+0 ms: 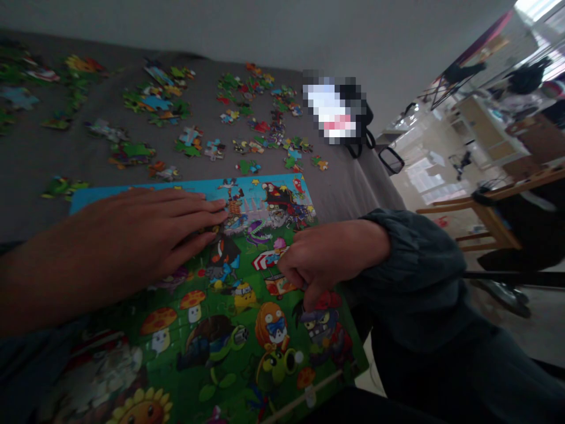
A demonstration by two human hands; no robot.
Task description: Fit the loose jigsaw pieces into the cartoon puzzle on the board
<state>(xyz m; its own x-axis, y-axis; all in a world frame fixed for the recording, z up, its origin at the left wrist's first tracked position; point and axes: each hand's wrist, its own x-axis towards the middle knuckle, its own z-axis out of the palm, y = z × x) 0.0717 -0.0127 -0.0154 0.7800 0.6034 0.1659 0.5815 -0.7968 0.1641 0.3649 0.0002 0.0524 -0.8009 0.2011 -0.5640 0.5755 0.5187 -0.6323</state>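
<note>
A colourful cartoon jigsaw puzzle (176, 377) with a blue top strip and a green ground lies in front of me, its pieces joined into a picture. My left hand (150, 235) rests flat over its upper left part, fingers stretched out toward the middle and hiding what is beneath. Near the right side, my right hand (320, 259) is closed, with the fingers curled under and the thumb pointing down at the picture. The inside of that hand is hidden, so I cannot make out anything held there.
Beyond the puzzle, many loose jigsaw pieces (154, 103) lie scattered in clusters on a grey cloth (348, 191). A black object with straps (368, 118), partly pixelated, sits near the wall. At the right are a wooden chair (498, 221) and a cabinet (483, 129).
</note>
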